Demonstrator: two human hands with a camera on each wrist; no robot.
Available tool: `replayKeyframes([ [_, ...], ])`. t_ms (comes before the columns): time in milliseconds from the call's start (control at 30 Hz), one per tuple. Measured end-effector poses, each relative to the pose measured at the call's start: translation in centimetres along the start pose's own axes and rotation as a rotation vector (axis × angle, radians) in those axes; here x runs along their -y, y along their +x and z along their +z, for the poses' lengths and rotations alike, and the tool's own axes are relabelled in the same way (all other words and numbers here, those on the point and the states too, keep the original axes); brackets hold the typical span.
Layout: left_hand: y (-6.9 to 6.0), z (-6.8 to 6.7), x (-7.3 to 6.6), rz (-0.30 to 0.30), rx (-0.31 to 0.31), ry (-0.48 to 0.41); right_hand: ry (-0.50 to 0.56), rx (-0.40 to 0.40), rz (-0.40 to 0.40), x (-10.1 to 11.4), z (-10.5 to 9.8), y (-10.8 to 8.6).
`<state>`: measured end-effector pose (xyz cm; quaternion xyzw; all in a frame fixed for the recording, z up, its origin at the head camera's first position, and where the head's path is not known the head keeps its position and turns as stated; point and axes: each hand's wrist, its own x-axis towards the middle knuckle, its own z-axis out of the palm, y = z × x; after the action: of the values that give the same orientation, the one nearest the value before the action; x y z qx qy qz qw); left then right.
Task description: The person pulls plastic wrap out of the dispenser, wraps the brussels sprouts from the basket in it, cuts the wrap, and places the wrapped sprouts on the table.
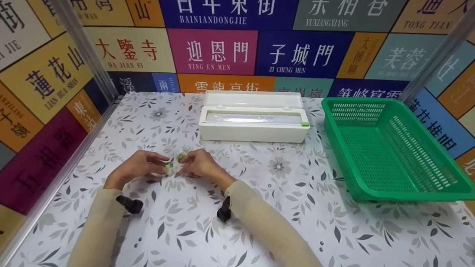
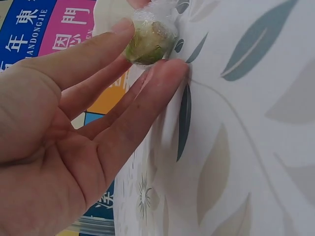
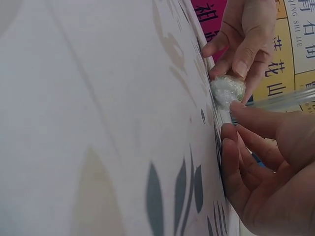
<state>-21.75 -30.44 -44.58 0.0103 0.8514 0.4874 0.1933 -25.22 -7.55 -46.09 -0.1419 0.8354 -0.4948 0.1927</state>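
Between the two hands is a small green vegetable piece (image 2: 150,42) in crinkled clear plastic film; its exact kind cannot be made out. In the left wrist view a pale brownish patch shows on it through the film. My left hand (image 1: 143,165) pinches its left side between thumb and fingers. From the other side, my right hand (image 1: 202,163) pinches the bunched film with thumb and fingertips. Seen from the right wrist, the film-covered piece (image 3: 228,92) is just above the table, with both thumbs against it. Fingers hide part of it in the head view.
Behind the hands stands a white cling film box (image 1: 252,131), its lid (image 1: 254,99) raised and a green slider (image 1: 304,124) at its right end. A green plastic basket (image 1: 362,159) sits at the right. Patterned walls border the leaf-print tabletop (image 1: 178,230).
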Motion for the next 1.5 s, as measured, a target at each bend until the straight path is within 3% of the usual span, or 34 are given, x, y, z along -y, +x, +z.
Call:
replayKeyframes([
  [333, 0.3, 0.8, -0.5, -0.062, -0.061, 0.066, 0.037, 0.02, -0.054, 0.0, 0.2, -0.4],
  [567, 0.3, 0.5, -0.7, -0.071, 0.014, 0.065, 0.074, -0.006, -0.018, 0.0, 0.4, -0.4],
  [667, 0.4, 0.4, -0.5, -0.068, 0.036, 0.016, 0.109, -0.015, -0.013, 0.0, 0.6, -0.3],
  [800, 0.5, 0.4, -0.2, -0.06, 0.048, -0.054, 0.163, -0.006, -0.003, -0.2, 0.8, -0.1],
  [933, 0.6, 0.2, -0.3, -0.073, 0.046, -0.062, 0.206, 0.008, 0.003, -0.2, 0.7, -0.1],
  [1233, 0.2, -0.1, -0.7, -0.083, 0.057, -0.008, 0.195, 0.063, -0.018, -0.3, 0.3, -0.5],
  [1500, -0.3, -0.6, -1.9, -0.102, 0.054, 0.154, 0.087, 0.158, -0.09, -1.2, -2.0, -2.0],
])
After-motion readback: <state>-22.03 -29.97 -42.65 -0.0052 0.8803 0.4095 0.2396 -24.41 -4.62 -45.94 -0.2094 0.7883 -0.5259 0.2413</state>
